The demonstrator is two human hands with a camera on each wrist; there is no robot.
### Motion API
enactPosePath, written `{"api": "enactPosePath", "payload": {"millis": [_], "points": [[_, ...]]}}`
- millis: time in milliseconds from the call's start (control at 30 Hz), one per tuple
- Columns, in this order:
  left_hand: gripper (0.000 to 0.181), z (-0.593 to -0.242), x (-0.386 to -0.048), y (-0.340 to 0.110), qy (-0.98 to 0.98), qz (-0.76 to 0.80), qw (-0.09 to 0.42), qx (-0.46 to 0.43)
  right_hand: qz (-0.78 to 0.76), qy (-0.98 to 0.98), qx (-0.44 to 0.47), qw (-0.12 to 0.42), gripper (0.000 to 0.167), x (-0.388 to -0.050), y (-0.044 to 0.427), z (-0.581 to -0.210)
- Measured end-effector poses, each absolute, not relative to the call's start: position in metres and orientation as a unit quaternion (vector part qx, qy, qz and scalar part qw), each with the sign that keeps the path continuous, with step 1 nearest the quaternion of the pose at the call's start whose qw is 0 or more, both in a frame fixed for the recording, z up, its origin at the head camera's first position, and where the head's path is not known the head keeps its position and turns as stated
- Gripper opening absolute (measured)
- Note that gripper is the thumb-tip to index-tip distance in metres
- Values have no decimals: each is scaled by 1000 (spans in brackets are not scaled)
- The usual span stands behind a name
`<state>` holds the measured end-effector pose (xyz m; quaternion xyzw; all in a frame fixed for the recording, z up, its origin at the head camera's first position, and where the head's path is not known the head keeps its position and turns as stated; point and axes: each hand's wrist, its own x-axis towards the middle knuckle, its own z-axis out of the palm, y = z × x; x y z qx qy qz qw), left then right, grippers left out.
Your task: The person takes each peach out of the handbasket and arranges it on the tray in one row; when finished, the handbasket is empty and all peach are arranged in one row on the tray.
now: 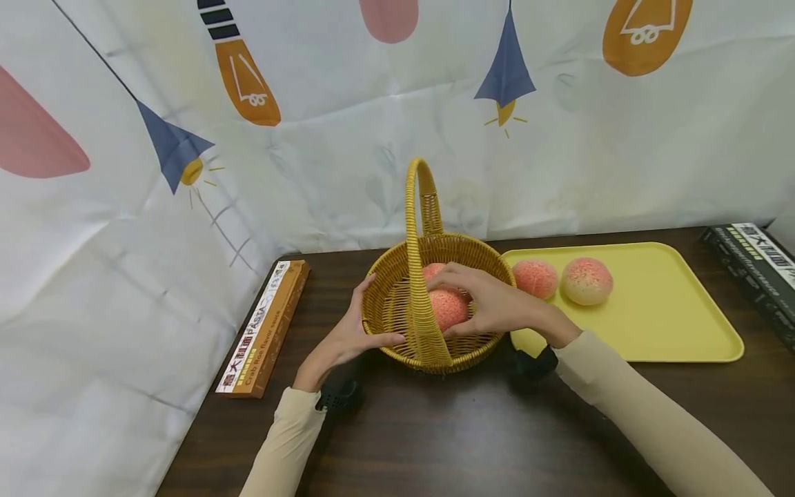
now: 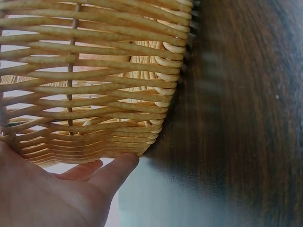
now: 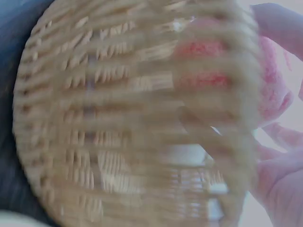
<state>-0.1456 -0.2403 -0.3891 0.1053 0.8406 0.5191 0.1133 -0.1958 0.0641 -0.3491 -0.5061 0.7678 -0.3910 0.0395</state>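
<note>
Pink speckled ball [image 1: 448,308] down inside the wicker basket [image 1: 475,257], and I've got the right hand [image 1: 493,297] on it, fingers arched over the far side, thumb low at the near side. Over on the left, the hand [image 1: 348,338] is spread wide, thumb along the near rim, fingers up the outer wall, touching the wicker. Both forearms reach in from the bottom corners, right wrist bent inward over the rim, sleeve [image 1: 646,407] crossing the tray's near corner. Basket's upright on the dark surface [image 1: 435,435], handle standing; more pink shows beyond my right fingers, and I can't tell whether that's another ball. Just beside it, two pink balls [image 1: 586,281] sit on the yellow tray [image 1: 664,304], near its left end.
</note>
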Motion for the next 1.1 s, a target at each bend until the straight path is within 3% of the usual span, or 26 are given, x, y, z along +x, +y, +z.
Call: {"api": "enactPosePath", "payload": {"millis": [300, 633, 833, 1100], "points": [[131, -389, -145, -241, 832, 532, 116, 106, -479, 778, -406, -21, 62, -192, 138, -334], [131, -393, -145, -243, 832, 531, 119, 104, -469, 841, -251, -99, 76, -186, 246, -330], [132, -393, -146, -243, 834, 529, 119, 102, -479, 853, -170, -114, 75, -181, 288, -339], [131, -391, -146, -242, 837, 524, 119, 100, -412, 902, -89, -95, 69, -180, 308, -357]]}}
